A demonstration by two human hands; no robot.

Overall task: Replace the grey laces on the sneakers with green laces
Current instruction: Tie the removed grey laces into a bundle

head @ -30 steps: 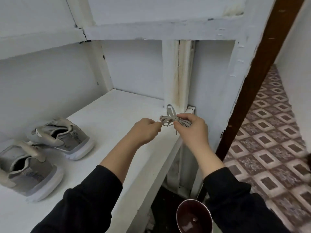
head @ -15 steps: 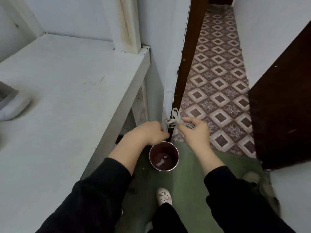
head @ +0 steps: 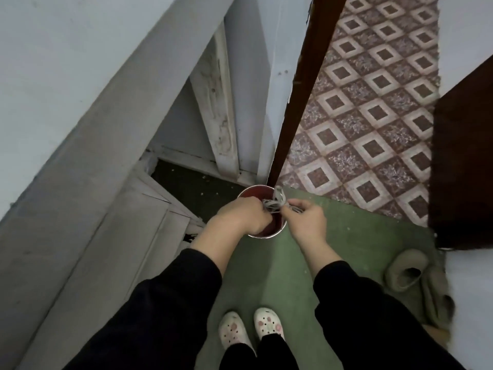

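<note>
White painted shelf edge (head: 88, 166) runs along the left; no sneakers in view. Left hand (head: 241, 216) is clenched on one end of the bundled grey fabric laces (head: 274, 202), directly above the round metal can with dark red interior (head: 266, 235) standing on the green floor mat (head: 293, 263). Right hand (head: 306, 222) is pinched on the other end of the same bundle. Step judged: old laces being discarded into the can. For a clean drop, the bundle should be kept compact, centred over the opening, and both pinches let go together so no loop is caught on the rim. Beige slippers (head: 408, 271) lie at the mat's right edge.
</note>
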